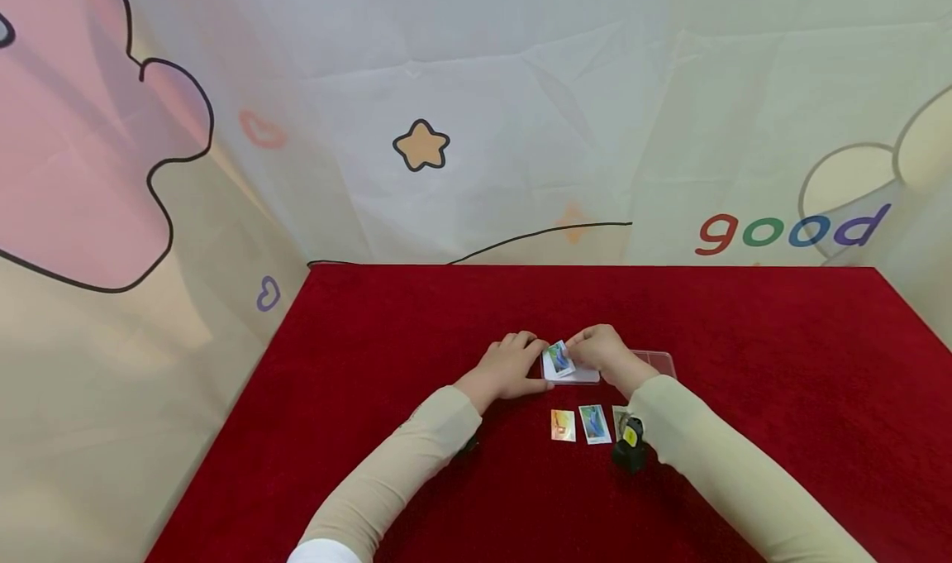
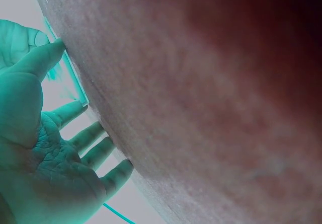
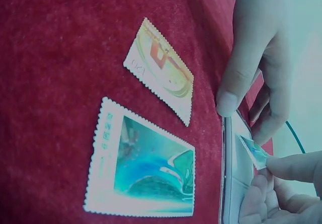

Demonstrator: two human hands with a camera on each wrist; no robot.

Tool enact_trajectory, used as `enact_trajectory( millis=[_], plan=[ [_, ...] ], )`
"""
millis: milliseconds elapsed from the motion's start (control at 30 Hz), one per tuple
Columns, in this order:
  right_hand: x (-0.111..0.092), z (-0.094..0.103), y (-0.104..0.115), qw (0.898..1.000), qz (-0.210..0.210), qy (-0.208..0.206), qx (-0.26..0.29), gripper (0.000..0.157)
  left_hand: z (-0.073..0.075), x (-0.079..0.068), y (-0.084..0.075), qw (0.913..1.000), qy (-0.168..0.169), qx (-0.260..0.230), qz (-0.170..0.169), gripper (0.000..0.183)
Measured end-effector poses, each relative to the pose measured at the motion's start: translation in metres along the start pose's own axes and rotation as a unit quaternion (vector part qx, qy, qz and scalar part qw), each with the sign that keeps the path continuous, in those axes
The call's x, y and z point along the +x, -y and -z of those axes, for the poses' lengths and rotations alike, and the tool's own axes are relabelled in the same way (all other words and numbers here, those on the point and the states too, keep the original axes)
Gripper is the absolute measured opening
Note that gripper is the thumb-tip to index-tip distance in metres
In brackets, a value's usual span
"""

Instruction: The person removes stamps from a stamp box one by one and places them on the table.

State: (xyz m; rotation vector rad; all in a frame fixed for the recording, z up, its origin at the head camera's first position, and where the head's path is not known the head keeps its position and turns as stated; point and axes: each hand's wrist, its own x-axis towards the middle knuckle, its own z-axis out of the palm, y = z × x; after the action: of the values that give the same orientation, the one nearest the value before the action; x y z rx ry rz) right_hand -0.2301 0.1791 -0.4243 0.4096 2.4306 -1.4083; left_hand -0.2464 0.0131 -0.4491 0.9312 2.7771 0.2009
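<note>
My right hand (image 1: 601, 350) pinches a small postage stamp (image 1: 558, 360) with a blue-green picture between thumb and fingers. The stamp is tilted over a shallow clear plastic case (image 1: 587, 378) with a white inside. At the case's left side rests my left hand (image 1: 513, 366), fingers spread and its thumb (image 3: 229, 103) touching the near corner. In front of the case lie an orange-yellow stamp (image 3: 163, 68) and a larger blue-green stamp (image 3: 156, 168), both with perforated edges. A third stamp (image 1: 619, 417) is partly hidden by the right wrist's gear.
A clear plastic lid-like panel (image 1: 658, 360) lies right of the case, partly behind the right forearm. Red cloth (image 1: 416, 323) covers the table. A black camera mount (image 1: 630, 447) hangs under the right wrist. A printed curtain (image 1: 506, 174) stands behind the table.
</note>
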Motion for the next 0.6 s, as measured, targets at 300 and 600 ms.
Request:
enact_trajectory(
  millis=[300, 600],
  plan=[
    [-0.002, 0.000, 0.001, 1.000, -0.002, 0.012, 0.019, 0.017, -0.001, 0.000, 0.000, 0.9999, 0.004, -0.009, 0.006, 0.063],
    [0.023, 0.005, -0.017, 0.997, -0.003, 0.043, 0.070, 0.019, 0.000, 0.000, -0.001, 0.9999, 0.002, -0.002, 0.011, 0.062]
  ],
)
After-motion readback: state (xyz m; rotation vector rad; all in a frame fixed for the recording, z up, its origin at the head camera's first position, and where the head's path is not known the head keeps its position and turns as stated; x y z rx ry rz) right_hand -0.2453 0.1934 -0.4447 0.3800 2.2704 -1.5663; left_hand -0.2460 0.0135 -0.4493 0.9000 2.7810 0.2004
